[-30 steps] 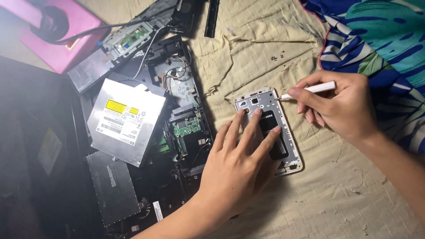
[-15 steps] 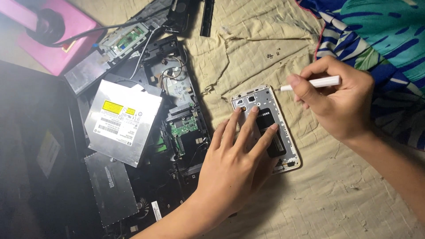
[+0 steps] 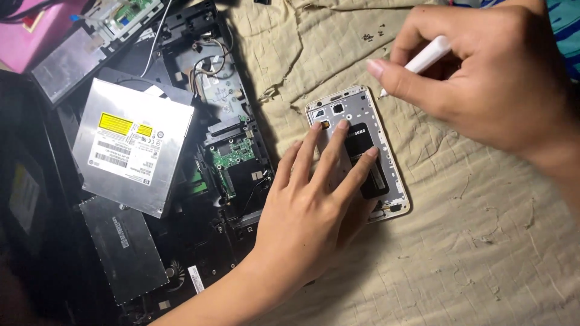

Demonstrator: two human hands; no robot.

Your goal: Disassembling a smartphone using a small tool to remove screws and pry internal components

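**Opened phone held flat, white tool just off its top corner**

Landmark = the opened white-framed smartphone [image 3: 361, 151], back cover off, black battery showing, lying face down on the wrinkled beige cloth [image 3: 483, 241] approx mid-picture.

Nearest: left hand [image 3: 308, 211] comes in from the bottom edge w/ forearm, palm down over the phone's lower half. Fingers spread & laid flat; three fingertips [image 3: 342, 125] rest on the battery & the frame's upper part, pinning the phone to the cloth. Nothing gripped in it.

Just past the phone's top right corner: right hand [image 3: 483, 72], fingers pressed together, pinching a slim white plastic stick-shaped tool [image 3: 426, 57]. Its dark tip sits just beside the phone's top right edge; can't tell if it touches.

Left of the phone, off the cloth: dismantled black laptop chassis [image 3: 223, 175] w/ green circuit board & loose wires exposed. Further left, on the chassis, a flat silver metal optical drive [image 3: 133, 148] w/ yellow & white labels; nearer the bottom edge than that, a grey foil-faced plate [image 3: 121, 247].

Beyond the phone, by the top edge: a few tiny dark screws [image 3: 371, 33] on the cloth. Far left top corner: pink box-like object [image 3: 36, 24], partly cut off.
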